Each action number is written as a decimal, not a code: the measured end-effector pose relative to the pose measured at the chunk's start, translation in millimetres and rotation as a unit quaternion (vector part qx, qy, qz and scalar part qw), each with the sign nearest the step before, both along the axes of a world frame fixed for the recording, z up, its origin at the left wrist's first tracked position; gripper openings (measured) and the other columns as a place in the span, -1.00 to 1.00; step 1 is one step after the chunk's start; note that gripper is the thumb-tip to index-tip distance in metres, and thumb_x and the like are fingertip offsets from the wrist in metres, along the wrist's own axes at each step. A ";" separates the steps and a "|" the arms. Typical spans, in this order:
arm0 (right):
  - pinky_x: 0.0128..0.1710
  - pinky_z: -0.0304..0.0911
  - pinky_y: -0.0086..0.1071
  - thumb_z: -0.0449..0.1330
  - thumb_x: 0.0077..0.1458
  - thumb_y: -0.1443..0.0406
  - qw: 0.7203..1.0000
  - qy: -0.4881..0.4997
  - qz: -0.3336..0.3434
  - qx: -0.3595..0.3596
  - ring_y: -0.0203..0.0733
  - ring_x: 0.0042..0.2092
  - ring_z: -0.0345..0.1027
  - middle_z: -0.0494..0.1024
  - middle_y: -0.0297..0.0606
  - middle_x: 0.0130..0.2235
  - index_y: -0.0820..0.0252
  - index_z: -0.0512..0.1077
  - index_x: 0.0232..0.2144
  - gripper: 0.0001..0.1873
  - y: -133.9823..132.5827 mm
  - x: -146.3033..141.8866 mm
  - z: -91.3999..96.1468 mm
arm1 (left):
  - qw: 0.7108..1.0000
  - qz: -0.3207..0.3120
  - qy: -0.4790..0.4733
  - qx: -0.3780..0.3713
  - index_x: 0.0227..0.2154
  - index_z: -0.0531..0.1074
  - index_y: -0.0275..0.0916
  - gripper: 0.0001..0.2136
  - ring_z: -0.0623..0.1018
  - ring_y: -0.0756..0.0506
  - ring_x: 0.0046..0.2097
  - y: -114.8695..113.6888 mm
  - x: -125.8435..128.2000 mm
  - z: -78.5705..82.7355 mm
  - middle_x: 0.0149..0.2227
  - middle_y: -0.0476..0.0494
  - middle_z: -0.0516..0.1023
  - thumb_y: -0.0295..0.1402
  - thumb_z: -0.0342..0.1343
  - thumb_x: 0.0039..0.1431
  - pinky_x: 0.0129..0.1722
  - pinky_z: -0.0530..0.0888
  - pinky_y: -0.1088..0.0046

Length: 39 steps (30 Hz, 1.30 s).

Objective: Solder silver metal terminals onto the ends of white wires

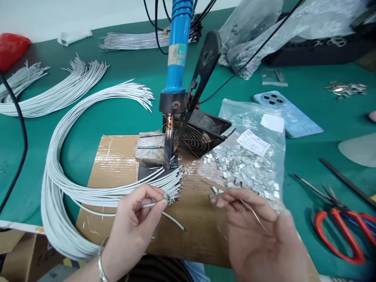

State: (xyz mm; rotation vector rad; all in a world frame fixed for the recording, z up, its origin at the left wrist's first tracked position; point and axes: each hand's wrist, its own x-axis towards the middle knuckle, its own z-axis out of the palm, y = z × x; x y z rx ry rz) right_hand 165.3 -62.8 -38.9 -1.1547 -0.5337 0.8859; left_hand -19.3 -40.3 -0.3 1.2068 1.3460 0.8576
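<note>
My left hand (pixel 138 219) pinches a white cable (pixel 148 205) near its end, with a tiny metal connector (pixel 167 197) at the fingertips. My right hand (pixel 255 227) is turned palm up with curled fingers, and a thin solder wire (pixel 254 211) runs across them. Its fingertips are beside a few small loose metal connectors (pixel 216 190) at the edge of a plastic bag (pixel 252 168). Whether the fingertips touch one of these is hard to tell. Above the left hand, a blue soldering iron (pixel 176 55) points down in its stand, over the ends of a bundle of white cables (pixel 126 194).
Cardboard (pixel 117 156) lies under both hands. A black fan (pixel 196 137) stands behind the iron. On the right are a phone (pixel 288 113), tweezers (pixel 313 188) and red-handled scissors (pixel 337 235). More white cable bundles (pixel 64 94) lie on the left of the green table.
</note>
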 end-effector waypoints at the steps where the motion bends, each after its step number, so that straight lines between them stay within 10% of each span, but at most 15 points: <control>1: -0.21 0.47 -0.21 0.12 0.29 0.01 1.000 0.007 -0.002 -0.002 -0.09 -0.28 0.57 0.68 -0.16 -0.32 0.19 0.68 -0.29 -0.54 -4.1 5.0 -3.1 | 1.000 -0.007 0.001 0.000 -0.42 0.47 -0.23 -0.85 0.48 -0.05 -0.35 -2.9 -1.2 -0.4 -0.33 -0.14 0.55 -0.35 0.18 0.28 -0.49 0.32 0.55; 11: -0.41 0.39 -0.28 0.10 0.26 -0.06 0.998 -0.042 -0.022 -0.050 -0.15 -0.44 0.50 0.66 -0.20 -0.46 0.22 0.69 -0.34 -0.45 -30.7 21.7 -23.4 | 0.972 -0.224 0.075 0.002 -0.45 0.54 -0.19 -0.89 0.66 -0.17 -0.16 -48.0 -32.2 -5.0 -0.22 -0.20 0.66 -0.54 0.29 0.08 -0.13 0.55 0.40; 15: -0.39 0.40 -0.29 0.08 0.30 -0.02 0.997 -0.042 -0.019 -0.055 -0.16 -0.42 0.51 0.68 -0.20 -0.42 0.21 0.68 -0.35 -0.47 -30.7 19.3 -25.5 | 0.966 -0.162 0.161 0.126 -0.33 0.59 -0.14 -0.85 0.67 -0.15 -0.20 -57.5 -57.2 -19.4 -0.23 -0.16 0.66 -0.56 0.24 0.17 -0.18 0.57 0.41; 19: -0.39 0.41 -0.31 0.10 0.30 -0.03 0.997 -0.052 -0.017 -0.061 -0.18 -0.41 0.50 0.67 -0.20 -0.41 0.22 0.67 -0.36 -0.47 -30.4 17.0 -27.0 | 0.872 -0.083 0.356 0.327 -0.03 0.56 -0.08 -0.64 0.61 -0.21 -0.13 -46.8 -79.3 -34.6 -0.14 -0.21 0.57 -0.61 0.23 0.18 -0.09 0.53 0.28; 25: -0.41 0.44 -0.30 0.11 0.28 -0.06 0.991 -0.104 -0.024 -0.076 -0.17 -0.40 0.51 0.67 -0.16 -0.38 0.24 0.63 -0.36 -0.47 -31.4 16.0 -26.7 | 0.804 -0.160 0.393 0.416 -0.01 0.49 -0.24 -0.71 0.54 -0.19 -0.14 -27.1 -73.3 -43.3 -0.15 -0.23 0.52 -0.63 0.16 0.26 -0.07 0.49 0.27; 33: -0.52 0.32 -0.37 0.30 0.16 0.08 0.935 -0.310 0.008 -0.174 -0.28 -0.55 0.36 0.58 -0.29 -0.46 0.21 0.62 -0.31 -0.70 -27.0 17.4 -26.6 | 0.840 -0.188 0.358 0.361 -0.16 0.41 -0.27 -0.85 0.49 -0.18 -0.08 -11.4 -36.8 -38.2 -0.15 -0.23 0.45 -0.61 0.06 0.32 -0.05 0.45 0.28; 39: -0.42 0.29 -0.33 0.26 0.14 0.16 0.858 -0.474 0.058 -0.187 -0.25 -0.50 0.37 0.52 -0.34 -0.47 0.15 0.59 -0.36 -0.80 -13.0 16.0 -22.0 | 0.942 -0.229 0.187 0.157 -0.20 0.32 -0.16 -0.89 0.52 -0.09 -0.13 -11.7 -48.7 -6.9 -0.18 -0.13 0.48 -0.50 -0.03 0.40 -0.14 0.45 0.41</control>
